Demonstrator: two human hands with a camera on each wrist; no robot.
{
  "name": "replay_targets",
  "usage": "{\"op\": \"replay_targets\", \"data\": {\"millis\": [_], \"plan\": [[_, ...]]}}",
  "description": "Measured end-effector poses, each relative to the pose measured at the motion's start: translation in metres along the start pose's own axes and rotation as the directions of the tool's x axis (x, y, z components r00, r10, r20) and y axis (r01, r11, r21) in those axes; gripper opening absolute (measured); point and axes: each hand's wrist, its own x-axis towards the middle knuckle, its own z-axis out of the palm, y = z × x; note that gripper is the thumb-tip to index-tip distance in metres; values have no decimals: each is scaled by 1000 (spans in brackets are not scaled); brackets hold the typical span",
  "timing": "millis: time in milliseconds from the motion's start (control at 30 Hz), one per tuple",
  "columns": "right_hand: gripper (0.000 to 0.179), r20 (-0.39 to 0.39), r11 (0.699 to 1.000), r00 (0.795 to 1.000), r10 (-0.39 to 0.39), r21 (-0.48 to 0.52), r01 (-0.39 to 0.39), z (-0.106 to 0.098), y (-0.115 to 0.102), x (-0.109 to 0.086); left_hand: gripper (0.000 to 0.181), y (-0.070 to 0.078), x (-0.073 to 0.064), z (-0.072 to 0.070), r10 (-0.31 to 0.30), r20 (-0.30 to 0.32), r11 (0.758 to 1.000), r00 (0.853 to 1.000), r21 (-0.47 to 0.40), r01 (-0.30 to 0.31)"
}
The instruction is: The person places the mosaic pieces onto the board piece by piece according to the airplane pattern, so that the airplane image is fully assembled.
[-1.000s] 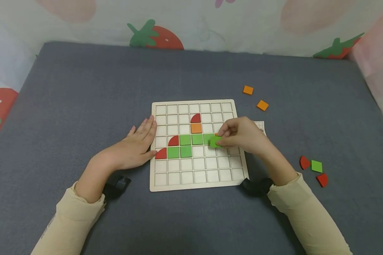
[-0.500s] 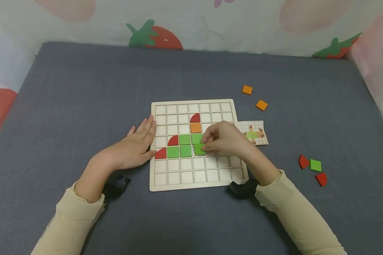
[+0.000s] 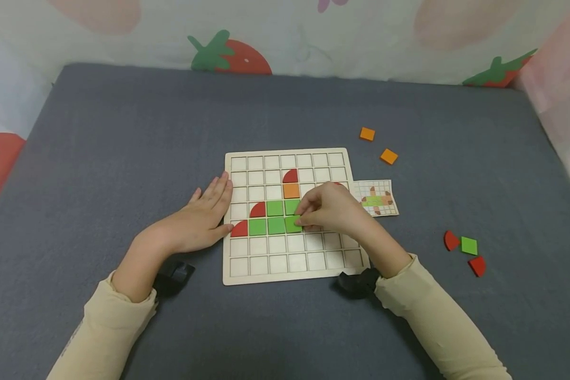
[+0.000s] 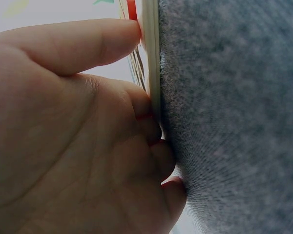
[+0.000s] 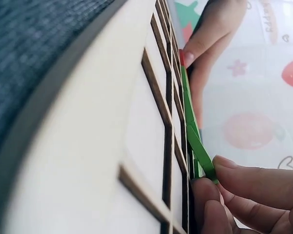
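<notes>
A pale wooden grid board [image 3: 296, 278] lies on the grey cloth. My left hand [image 3: 195, 220] rests along its left edge, fingers straight and thumb near a red quarter-circle tile [image 3: 239, 229]. Over the board, my right hand [image 3: 336, 208] pinches a green square tile [image 3: 292, 224] between thumb and finger. In the right wrist view this green tile [image 5: 201, 153] is tilted, its held end raised above the grid. Green squares [image 3: 275, 226] sit to its left in the same row. More green, an orange square [image 3: 291, 190] and red quarter-circles fill other cells; my right hand hides some cells.
A small printed pattern card [image 3: 380, 198] lies against the board's right side. Two loose orange squares [image 3: 367, 134] are behind it. To the right lie two red quarter-circles [image 3: 477, 266] and one green square [image 3: 468, 246]. A strawberry-print curtain [image 3: 361, 42] hangs behind.
My right hand has moved left across the board with the green tile, from the right side to the cell beside the lower green squares. The card came into fuller view. My left hand stayed put.
</notes>
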Motion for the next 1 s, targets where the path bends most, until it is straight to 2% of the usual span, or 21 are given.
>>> {"op": "replay_targets", "data": {"millis": [333,600,867,1000], "plan": [[10,-23,1000,999,29,0,-29,0,0,-2,75,-1,1,0,-4,12,1000,1000,0,4],[10,-31,1000,999,16,-19,-17,-2,2,-3,75,0,0,0,-5,13,1000,1000,-7,5],[11,-37,998,999,21,65,-18,-13,16,-10,74,-1,-1,0,7,11,1000,1000,-21,-6],[13,-47,988,997,56,143,-49,-23,26,-17,74,0,0,-1,7,12,1000,1000,-7,-7]]}}
